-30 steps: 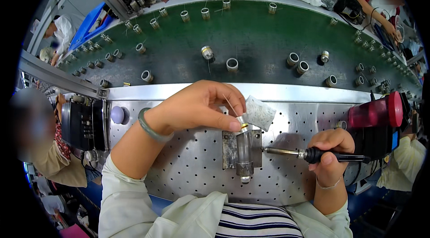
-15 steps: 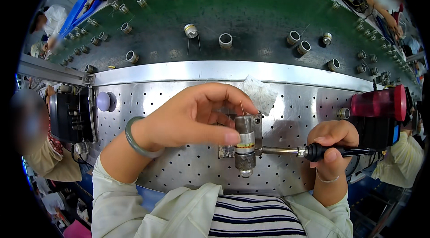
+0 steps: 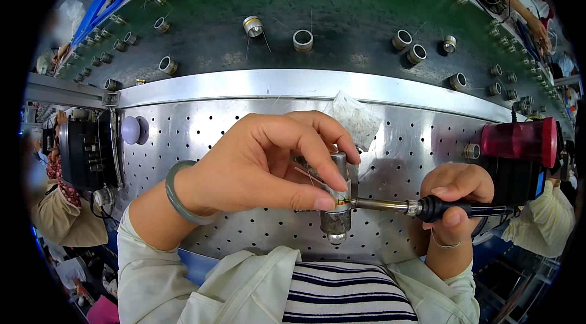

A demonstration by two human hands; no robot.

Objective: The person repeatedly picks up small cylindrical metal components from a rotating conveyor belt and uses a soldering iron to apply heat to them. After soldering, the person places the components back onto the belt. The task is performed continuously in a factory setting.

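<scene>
My right hand (image 3: 456, 199) grips a soldering iron (image 3: 390, 205) by its black handle, with the metal barrel pointing left. Its tip reaches a metal ring with a coloured band (image 3: 342, 199), which sits on an upright-looking grey metal holder (image 3: 336, 221) with a rounded shiny end. From the left, my left hand (image 3: 274, 162) brings thumb and index finger together at the ring, close to the iron's tip. What they pinch is too small to make out. Thin wires show beneath the index finger. My fingers hide much of the ring and the fixture behind it.
The perforated metal bench (image 3: 201, 122) carries a lilac knob (image 3: 130, 130), a crumpled whitish sheet (image 3: 354, 119), a loose metal ring (image 3: 471, 151) and a red container (image 3: 519, 143). Beyond a metal rail (image 3: 256, 85), a green belt (image 3: 342, 10) bears several rings. Other people work at both sides.
My left index finger has come down to meet the thumb at the ring, covering more of it. The soldering iron stays nearly still, its tip at the ring. The view has shifted slightly.
</scene>
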